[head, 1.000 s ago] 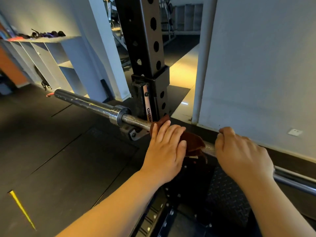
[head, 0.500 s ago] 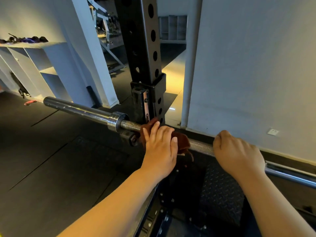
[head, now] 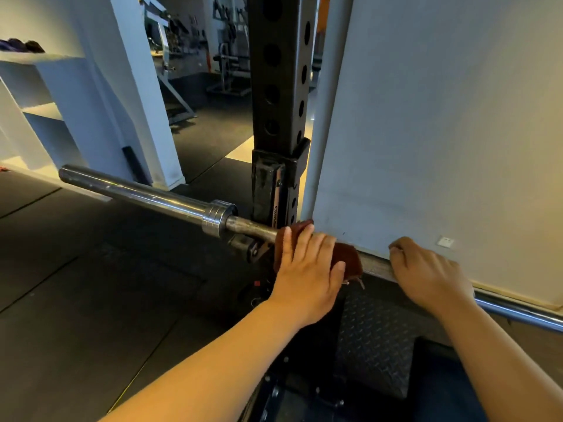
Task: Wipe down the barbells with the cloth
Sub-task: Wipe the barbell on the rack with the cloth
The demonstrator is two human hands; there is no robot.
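The left hand (head: 307,269) presses with straight fingers on a fuzzy brown cloth (head: 350,257) draped over the round steel barbell (head: 146,194). Just beside it, the right hand (head: 426,272) curls around the bare barbell. Behind them stands a black, hole-punched rack post (head: 280,86).

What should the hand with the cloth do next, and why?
Probably slide the cloth left toward the collar. The left hand presses it on the bar, the right hand grips the bar, and the short stretch before the collar looks dull.
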